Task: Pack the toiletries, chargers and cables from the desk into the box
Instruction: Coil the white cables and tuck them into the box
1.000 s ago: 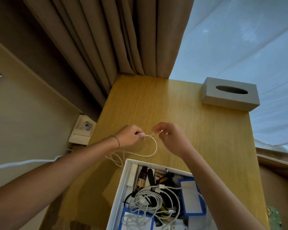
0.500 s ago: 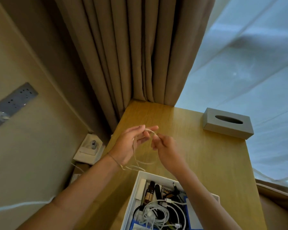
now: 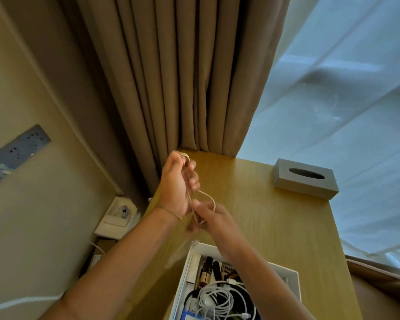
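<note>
Both hands are raised above the wooden desk (image 3: 275, 227), working a thin pale cable (image 3: 208, 199); the left hand (image 3: 176, 188) is upright at about eleven o'clock from the right hand (image 3: 214, 219), palm toward the camera, its fingers curled shut around a few turns of the cable, a loop showing over the top of the hand; a thin bracelet (image 3: 171, 212) sits on that wrist. The right hand, lower and just beside the left wrist, pinches the cable between thumb and fingertips, closed on it; a loose loop arcs between the two hands; the tail below them is blurred.

At six o'clock from the hands the white box (image 3: 293, 277) lies open on the desk, its far rim partly hidden by the right forearm; inside are a tangle of white cables (image 3: 214, 299), a dark brown bottle (image 3: 206, 272), and something blue at the near edge.

A grey tissue box (image 3: 305, 181) rests at the desk's two o'clock corner, well apart from the hands; brown curtains (image 3: 183, 77) hang at twelve o'clock; a wall socket (image 3: 119, 214) shows at nine o'clock.
</note>
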Available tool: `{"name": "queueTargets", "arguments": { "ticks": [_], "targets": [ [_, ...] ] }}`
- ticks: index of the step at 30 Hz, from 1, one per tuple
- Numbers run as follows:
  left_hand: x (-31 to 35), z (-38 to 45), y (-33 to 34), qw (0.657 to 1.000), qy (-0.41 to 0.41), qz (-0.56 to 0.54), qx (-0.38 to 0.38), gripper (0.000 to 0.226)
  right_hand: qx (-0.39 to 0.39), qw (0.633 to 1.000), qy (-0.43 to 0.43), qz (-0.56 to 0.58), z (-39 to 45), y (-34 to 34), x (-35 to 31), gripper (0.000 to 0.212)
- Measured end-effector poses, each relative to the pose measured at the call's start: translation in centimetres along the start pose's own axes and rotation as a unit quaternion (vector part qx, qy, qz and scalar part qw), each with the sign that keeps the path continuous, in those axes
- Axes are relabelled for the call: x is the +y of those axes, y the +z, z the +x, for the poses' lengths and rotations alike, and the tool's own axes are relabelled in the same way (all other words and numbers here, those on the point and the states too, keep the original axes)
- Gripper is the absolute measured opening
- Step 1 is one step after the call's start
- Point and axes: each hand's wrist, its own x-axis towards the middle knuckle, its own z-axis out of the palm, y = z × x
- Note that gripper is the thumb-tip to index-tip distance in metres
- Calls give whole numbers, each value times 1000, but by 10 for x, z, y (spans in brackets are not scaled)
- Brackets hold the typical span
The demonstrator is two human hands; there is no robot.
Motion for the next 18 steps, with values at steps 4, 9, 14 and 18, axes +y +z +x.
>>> {"name": "queueTargets", "arguments": {
  "ticks": [4, 9, 14, 18],
  "targets": [
    [16, 10, -18, 988, 31, 153, -1, 41, -25, 999, 25, -11, -11, -19, -6, 28],
    [17, 8, -36, 889, 115, 437, -70, 35, -53, 981, 4, -186, -22, -50, -31, 23],
    [3, -11, -45, 799, 77, 540, -255, 33, -45, 935, -47, -349, -23, -71, -60, 24],
    [-14, -29, -41, 739, 6, 560, -374, 56, -21, 912, -93, -398, -15, -72, -71, 28]
  ]
}}
